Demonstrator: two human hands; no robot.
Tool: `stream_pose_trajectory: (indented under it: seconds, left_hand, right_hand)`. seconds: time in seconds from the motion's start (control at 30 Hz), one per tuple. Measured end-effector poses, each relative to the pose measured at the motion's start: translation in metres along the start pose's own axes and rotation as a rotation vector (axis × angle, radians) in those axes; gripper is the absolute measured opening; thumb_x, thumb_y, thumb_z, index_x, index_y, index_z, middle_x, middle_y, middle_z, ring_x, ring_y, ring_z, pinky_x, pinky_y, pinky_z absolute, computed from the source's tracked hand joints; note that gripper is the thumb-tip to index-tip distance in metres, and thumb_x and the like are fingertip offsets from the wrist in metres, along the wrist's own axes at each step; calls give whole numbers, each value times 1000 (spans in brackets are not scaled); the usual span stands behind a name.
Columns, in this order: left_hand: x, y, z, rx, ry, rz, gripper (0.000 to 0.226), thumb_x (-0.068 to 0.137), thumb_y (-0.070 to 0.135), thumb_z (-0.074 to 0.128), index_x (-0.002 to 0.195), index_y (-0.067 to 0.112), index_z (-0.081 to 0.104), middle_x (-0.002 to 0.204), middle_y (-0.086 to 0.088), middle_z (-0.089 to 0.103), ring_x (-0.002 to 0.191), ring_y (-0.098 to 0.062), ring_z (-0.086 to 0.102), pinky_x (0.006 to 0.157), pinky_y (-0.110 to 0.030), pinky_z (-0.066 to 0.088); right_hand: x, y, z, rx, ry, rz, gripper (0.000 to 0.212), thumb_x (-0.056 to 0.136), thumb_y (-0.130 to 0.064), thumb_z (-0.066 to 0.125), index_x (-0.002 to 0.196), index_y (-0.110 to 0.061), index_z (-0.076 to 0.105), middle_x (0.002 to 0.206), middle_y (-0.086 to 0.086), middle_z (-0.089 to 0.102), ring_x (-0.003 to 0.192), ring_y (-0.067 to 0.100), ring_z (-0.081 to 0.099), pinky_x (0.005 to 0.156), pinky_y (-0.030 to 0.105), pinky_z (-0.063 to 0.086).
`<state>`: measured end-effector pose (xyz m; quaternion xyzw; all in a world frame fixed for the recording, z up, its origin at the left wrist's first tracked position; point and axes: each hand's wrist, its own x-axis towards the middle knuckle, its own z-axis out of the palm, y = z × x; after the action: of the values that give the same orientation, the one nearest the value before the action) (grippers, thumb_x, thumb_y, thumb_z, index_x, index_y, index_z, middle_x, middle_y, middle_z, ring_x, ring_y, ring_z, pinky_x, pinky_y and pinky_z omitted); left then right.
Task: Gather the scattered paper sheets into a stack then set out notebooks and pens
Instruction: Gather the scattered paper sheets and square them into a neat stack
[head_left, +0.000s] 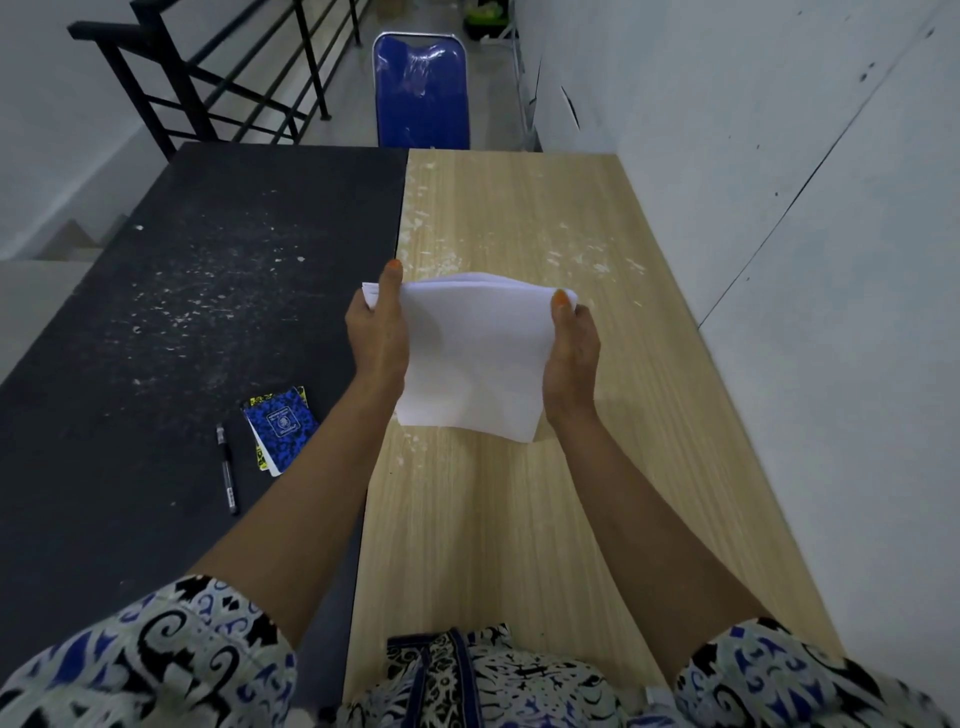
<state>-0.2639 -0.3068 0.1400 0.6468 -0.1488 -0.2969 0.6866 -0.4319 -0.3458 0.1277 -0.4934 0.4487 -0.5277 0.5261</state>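
Head view: your left hand and right hand each pinch a side of the paper stack, held above the wooden table; tap edges flush, then lay it flat, well apart from notebooks and pen

Both bare forearms reach forward from patterned short sleeves, converging toward the middle of the frame. The left hand is raised with its back toward the camera, thumb extended upward along the far-left edge of a paper stack, the thumbnail painted orange. The right hand mirrors it on the right side, thumb pressed against the stack's upper right corner, its nail also orange. Each hand pinches an opposite side of the stack, the other fingers hidden behind the sheets. The wrists are held level and roughly parallel, with the left arm crossing slightly inward from the near left.
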Motion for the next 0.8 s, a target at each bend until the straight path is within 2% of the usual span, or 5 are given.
stream_pose_trajectory:
  seconds: [0.37,0.5,0.53,0.67,0.8]
  left_hand:
    - [1,-2,-4,9,-23,16,40,85,52,60,102,16,63,93,-2,64,85,-19,63,78,-39,53]
    - [0,-2,-5,15,-47,24,38,86,54,58,102,20,61,97,-3,64,90,-20,64,80,-39,52]
    - [1,-3,-6,26,-68,30,40,86,58,57,105,24,58,103,-3,63,94,-20,63,83,-39,51]
    - [3,-19,-25,95,-330,107,72,75,67,65,124,16,50,117,-8,61,103,-22,62,82,-36,55]
    - [0,-40,-40,198,-441,125,51,69,23,82,115,18,58,108,-1,66,97,-10,66,76,-27,56]
  right_hand:
    - [11,-18,15,-50,129,148,37,94,-36,48,63,-17,45,66,-5,48,63,12,48,64,29,38]
    - [6,-19,15,-50,128,76,41,98,-35,46,92,3,60,74,1,59,69,15,56,70,33,44]
    - [7,-15,11,-19,72,53,42,98,-38,46,98,2,59,110,14,59,74,15,59,72,32,46]
    - [12,20,-12,-54,-239,75,54,82,-47,67,122,-13,51,118,8,62,104,22,64,84,42,56]
    - [4,53,-27,-273,-200,138,54,74,-20,73,123,-15,52,114,2,62,104,20,61,86,40,52]
